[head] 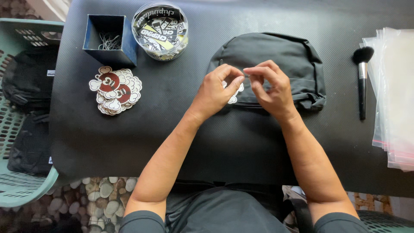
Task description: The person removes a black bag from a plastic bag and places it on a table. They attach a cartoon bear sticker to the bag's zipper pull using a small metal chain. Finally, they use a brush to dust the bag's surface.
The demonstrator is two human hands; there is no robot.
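A small black fabric backpack (276, 60) is lying flat near the middle of the dark, finely textured table mat (181, 129), its soft cloth rumpling at the right corner. Over its lower front edge the person's left hand (217, 88) and right hand (269, 86) are meeting, fingers curled in and fingertips pinching together around something too small to make out; a white scalloped tag (236, 92) is peeking out beneath them, so the hands are hiding part of the bag's front.

To the left, a stack of die-cut cardboard tags (115, 90), cloud-edged in white with red and brown centres, is sitting on the mat. Behind it a square dark-blue box (108, 41) is holding a tangle of thin metal chains, and just beside that a round clear plastic tub (160, 30) is holding black, white and yellow stickers. On the right, a black soft-bristled brush (362, 77) is lying lengthwise, near a pile of glossy clear plastic bags (394, 95). Off the table's left edge, a pale green perforated basket (17, 185) is holding folded black fabric items (28, 82).
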